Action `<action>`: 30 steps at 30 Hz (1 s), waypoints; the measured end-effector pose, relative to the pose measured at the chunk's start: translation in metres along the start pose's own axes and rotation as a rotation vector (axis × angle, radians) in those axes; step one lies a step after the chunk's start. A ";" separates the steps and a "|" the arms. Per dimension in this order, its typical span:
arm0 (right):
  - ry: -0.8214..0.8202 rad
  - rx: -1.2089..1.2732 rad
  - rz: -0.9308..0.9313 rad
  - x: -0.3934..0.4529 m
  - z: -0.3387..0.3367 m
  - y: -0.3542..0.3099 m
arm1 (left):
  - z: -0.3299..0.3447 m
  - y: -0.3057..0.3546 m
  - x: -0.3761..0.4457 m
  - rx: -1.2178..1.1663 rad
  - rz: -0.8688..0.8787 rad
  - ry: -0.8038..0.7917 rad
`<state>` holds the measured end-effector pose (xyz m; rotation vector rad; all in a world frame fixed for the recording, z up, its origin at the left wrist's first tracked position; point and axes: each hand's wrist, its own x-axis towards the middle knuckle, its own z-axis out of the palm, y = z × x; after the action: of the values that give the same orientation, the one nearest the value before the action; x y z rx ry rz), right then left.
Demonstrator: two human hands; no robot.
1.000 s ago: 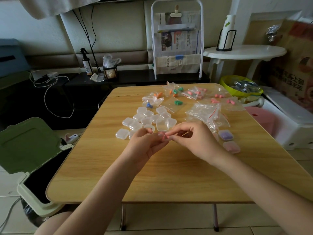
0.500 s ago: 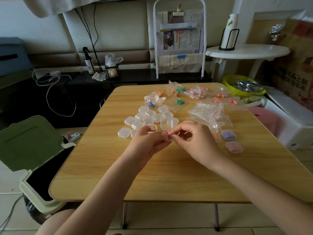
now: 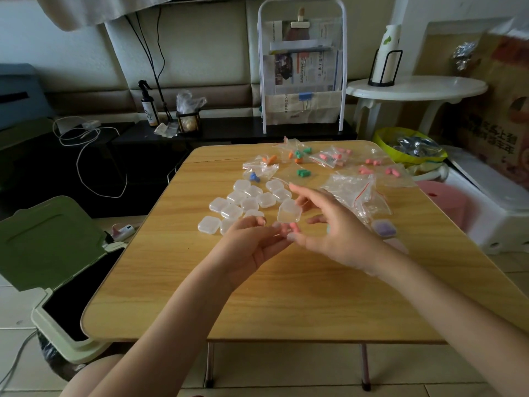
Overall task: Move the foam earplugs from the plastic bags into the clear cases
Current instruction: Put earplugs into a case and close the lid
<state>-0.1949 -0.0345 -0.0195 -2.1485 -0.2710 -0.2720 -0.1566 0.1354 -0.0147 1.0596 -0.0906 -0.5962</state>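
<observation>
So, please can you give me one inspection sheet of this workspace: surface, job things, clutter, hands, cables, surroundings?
Surface: wooden folding table, near half bare.
Job's things: empty clear cases clustered mid-table; bags of earplugs along the far edge; a filled purple case at the right.
Clutter: a heap of empty bags right of the cases.
Hands: left hand holds a small pink thing at its fingertips, hard to identify; right hand has spread fingers beside an open case; contact unclear.
Cables: white cable on the dark bench, black cords down the wall.
Surroundings: open green bin at left, white round table, newspaper rack.
</observation>
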 end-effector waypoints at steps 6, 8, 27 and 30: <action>0.077 -0.253 -0.143 -0.001 0.007 0.005 | 0.003 0.002 -0.001 -0.070 -0.017 0.003; 0.071 -0.284 -0.153 -0.002 0.009 0.007 | 0.003 0.002 0.000 -0.058 -0.019 0.017; -0.021 -0.477 -0.048 -0.027 -0.026 0.025 | -0.009 0.000 0.010 0.718 0.281 0.422; -0.087 -0.485 -0.005 -0.036 -0.033 0.031 | -0.020 0.000 0.016 1.158 0.498 0.535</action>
<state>-0.2225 -0.0823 -0.0363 -2.6435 -0.2811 -0.2667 -0.1361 0.1429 -0.0283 2.1901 -0.2339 0.2911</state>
